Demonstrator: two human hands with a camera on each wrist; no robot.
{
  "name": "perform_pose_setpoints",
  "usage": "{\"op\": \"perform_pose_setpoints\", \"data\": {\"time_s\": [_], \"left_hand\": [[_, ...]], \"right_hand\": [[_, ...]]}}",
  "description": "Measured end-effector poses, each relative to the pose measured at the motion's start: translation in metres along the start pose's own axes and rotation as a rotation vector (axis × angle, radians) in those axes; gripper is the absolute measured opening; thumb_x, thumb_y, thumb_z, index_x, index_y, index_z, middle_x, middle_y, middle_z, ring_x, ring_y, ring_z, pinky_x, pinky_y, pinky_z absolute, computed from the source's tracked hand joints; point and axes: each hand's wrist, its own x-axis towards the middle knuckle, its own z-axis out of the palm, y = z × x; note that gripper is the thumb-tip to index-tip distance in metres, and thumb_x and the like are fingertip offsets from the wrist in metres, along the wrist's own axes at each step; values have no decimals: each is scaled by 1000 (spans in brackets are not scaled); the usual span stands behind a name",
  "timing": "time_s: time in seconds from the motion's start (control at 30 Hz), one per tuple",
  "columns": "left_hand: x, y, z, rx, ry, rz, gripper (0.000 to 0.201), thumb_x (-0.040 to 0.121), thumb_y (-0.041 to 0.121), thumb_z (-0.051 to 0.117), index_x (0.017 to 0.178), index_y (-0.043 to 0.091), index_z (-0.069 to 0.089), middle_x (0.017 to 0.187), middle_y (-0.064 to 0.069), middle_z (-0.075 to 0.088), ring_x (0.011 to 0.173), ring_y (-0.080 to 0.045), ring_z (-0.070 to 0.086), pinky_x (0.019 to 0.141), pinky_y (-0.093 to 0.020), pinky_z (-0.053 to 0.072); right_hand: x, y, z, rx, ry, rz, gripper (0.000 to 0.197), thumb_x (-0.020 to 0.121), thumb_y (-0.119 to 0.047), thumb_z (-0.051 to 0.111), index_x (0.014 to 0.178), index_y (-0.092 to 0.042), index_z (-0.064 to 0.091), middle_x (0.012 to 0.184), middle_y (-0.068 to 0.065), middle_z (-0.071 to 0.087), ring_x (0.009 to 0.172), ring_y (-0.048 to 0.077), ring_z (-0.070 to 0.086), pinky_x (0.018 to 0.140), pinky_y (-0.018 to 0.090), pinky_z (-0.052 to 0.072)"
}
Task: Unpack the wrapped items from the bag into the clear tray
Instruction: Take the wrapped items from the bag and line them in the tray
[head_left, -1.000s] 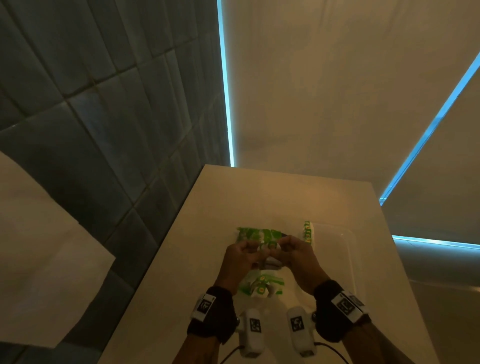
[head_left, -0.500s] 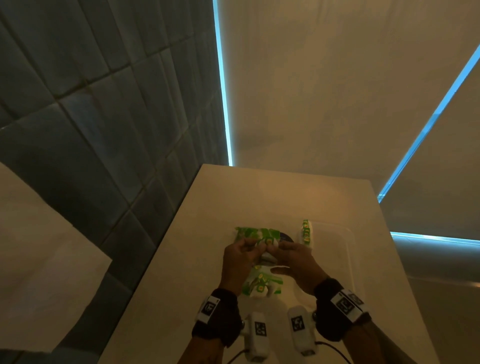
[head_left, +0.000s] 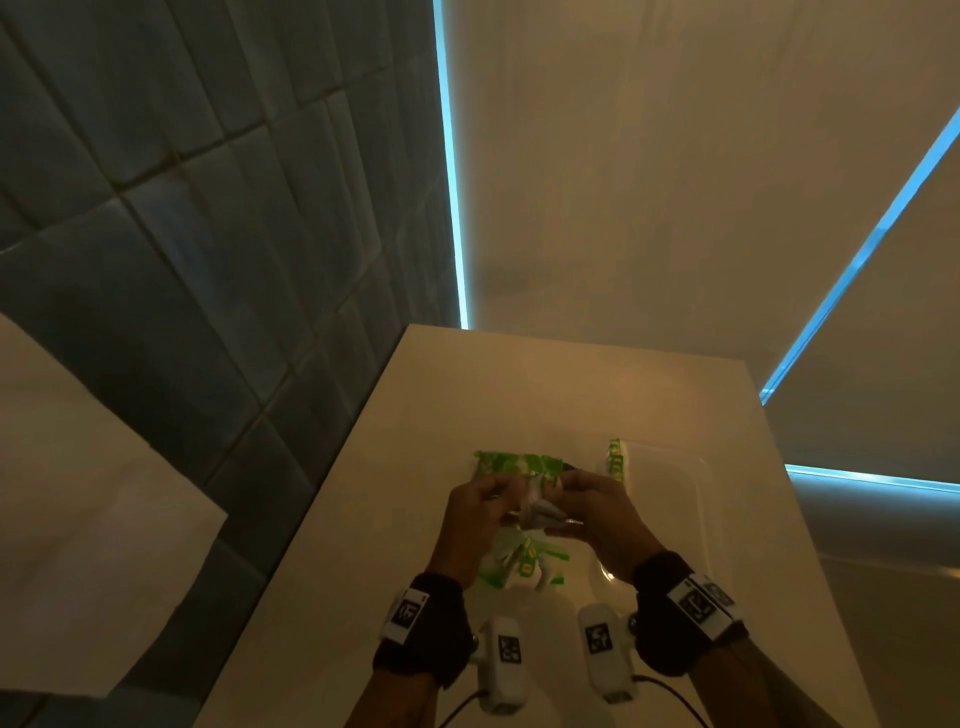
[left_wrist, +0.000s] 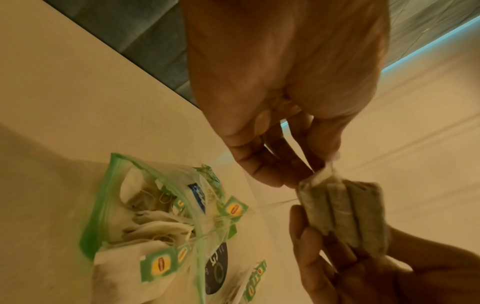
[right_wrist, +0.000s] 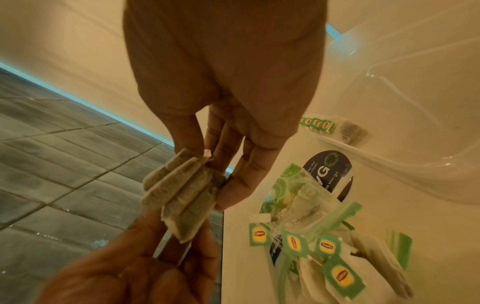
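Observation:
A bundle of brownish tea bags (left_wrist: 342, 214) is held in the air between both hands. My left hand (left_wrist: 298, 174) pinches its upper corner with thumb and fingers. My right hand (right_wrist: 215, 170) pinches the opposite end of the bundle (right_wrist: 182, 195). In the head view both hands (head_left: 483, 514) (head_left: 587, 514) meet above a clear zip bag (head_left: 524, 564) with a green seal. The zip bag (left_wrist: 155, 226) lies on the table with several green-tagged tea bags in it. The clear tray (head_left: 675, 493) stands just right of the hands, with one tea bag bundle (right_wrist: 319, 124) at its far left corner.
A green printed packet (head_left: 514, 462) with a dark round label (right_wrist: 327, 170) lies on the pale table (head_left: 519, 395) behind the hands. A dark tiled wall (head_left: 208, 260) runs along the table's left edge. Pale blinds hang beyond the far edge.
Both hands keep hold of the tea bag bundle over the zip bag. They have shifted only slightly and sit a little lower and closer to me.

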Motion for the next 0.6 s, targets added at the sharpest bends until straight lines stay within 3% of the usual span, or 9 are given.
{"op": "perform_pose_setpoints", "data": {"time_s": [0.07,0.17,0.27,0.33,0.37,0.43,0.5,0.6], "left_hand": [[0,-3,-1,43,37,15,18,94,21,58,93,12,73,96,-19,70,90,-31,67,83,-43,56],[1,-20,-7,274,138,23,18,90,18,59,78,26,69,81,-6,70,79,-22,64,73,-39,54],[-6,-37,-7,589,76,-18,17,86,23,60,69,20,57,75,0,61,75,-20,57,70,-35,49],[-14,-42,-3,638,-33,-44,9,79,24,69,84,22,62,87,4,62,84,-13,58,71,-25,47],[-15,-47,-1,642,-75,-51,28,73,28,75,99,24,65,100,6,63,93,-11,59,75,-21,47],[-14,-58,1,708,-126,-75,65,64,40,78,124,27,55,120,5,57,110,-12,56,86,-21,45],[-11,-67,4,763,-112,-69,82,62,50,77,133,27,46,129,7,51,120,-13,51,95,-23,43],[-12,-62,9,691,-78,-80,86,63,47,80,137,23,42,131,11,45,124,-10,46,99,-24,39]], "right_hand": [[0,-1,-1,23,-15,4,5,88,1,59,86,-4,59,87,16,56,83,32,61,71,40,55],[0,-5,-2,91,-31,6,13,89,3,57,82,-8,54,78,11,53,75,25,58,68,38,53],[-2,-10,-3,162,-75,6,11,89,4,55,89,-8,53,84,14,51,80,29,56,69,38,52],[-3,-12,-3,206,-115,11,13,88,2,54,96,-8,53,91,17,47,86,32,51,71,38,52],[-3,-12,-3,232,-132,18,15,87,1,56,99,-8,53,96,17,45,90,34,48,72,38,52],[-5,-15,-3,278,-168,28,20,83,-4,61,101,-7,54,101,18,42,95,35,43,76,40,51],[-7,-18,-3,306,-191,38,25,78,-6,65,102,-6,56,101,20,44,96,36,44,79,43,52],[-13,-26,-1,333,-229,25,16,81,-3,61,97,-3,57,96,22,52,87,34,56,74,40,56]]}}
